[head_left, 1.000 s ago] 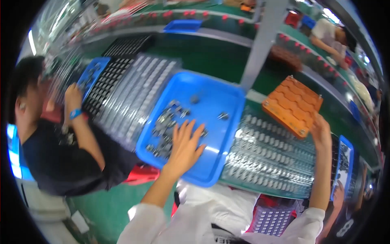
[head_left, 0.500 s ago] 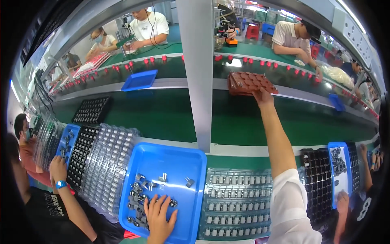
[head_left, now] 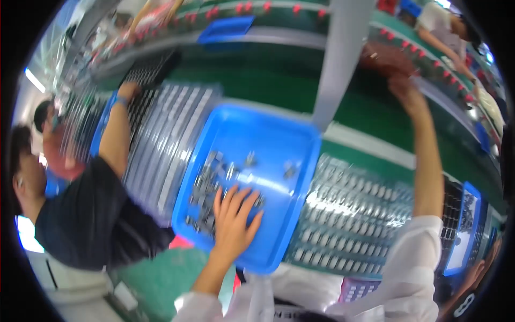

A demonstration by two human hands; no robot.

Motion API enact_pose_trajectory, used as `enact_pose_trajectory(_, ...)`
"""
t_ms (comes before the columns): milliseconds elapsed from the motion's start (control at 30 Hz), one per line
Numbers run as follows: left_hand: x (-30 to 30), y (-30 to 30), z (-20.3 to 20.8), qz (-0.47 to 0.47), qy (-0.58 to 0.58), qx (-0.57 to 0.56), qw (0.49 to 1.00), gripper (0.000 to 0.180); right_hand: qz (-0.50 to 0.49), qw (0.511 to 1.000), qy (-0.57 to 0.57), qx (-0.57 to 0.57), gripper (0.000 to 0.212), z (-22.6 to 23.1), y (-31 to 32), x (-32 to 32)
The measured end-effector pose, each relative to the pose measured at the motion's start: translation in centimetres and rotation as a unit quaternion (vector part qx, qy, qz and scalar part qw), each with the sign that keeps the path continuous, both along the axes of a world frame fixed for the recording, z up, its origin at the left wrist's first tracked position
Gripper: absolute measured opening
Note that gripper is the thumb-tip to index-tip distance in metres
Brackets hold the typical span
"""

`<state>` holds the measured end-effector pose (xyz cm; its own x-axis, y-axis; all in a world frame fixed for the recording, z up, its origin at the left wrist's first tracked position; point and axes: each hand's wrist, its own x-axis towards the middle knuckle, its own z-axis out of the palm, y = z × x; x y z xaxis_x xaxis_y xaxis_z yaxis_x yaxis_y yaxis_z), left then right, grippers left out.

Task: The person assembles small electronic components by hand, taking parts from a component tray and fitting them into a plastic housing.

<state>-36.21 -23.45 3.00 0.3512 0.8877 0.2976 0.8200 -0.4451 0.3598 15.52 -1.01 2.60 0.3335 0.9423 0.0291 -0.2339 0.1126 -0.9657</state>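
My left hand [head_left: 234,219] rests low in a blue tray [head_left: 261,257], fingers spread over a heap of small grey and black metal-pinned parts [head_left: 206,185]. A couple of similar parts lie apart from the heap, towards the tray's far side. My right arm stretches far forward to the right. At its end my right hand [head_left: 406,92] is closed on the near edge of a red-brown moulded tray [head_left: 387,58] with round hollows. Motion blurs this tray and the fingers on it. Right of the blue tray lies a clear plastic tray [head_left: 343,214] with rows of small whitish parts.
A grey metal post [head_left: 343,59] stands between my hands. Stacked clear trays [head_left: 169,134] lie left of the blue tray. A co-worker in black [head_left: 102,214] reaches to a black tray [head_left: 153,70]. Beyond the green belt [head_left: 257,70] run red pieces and another blue tray [head_left: 225,29].
The whole view has swung and tilted, blurring the picture. The left co-worker's hand has moved forward to the black tray. My hands keep roughly their places at the blue and red-brown trays.
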Motion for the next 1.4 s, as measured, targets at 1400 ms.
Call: enact_pose_trajectory(1400, 10.8, -6.0, 0.3, -0.222, -0.424, -0.382, 0.790, 0.022, -0.210, 0.795, -0.568, 0.017, 0.015, -0.3, -37.0, -16.7)
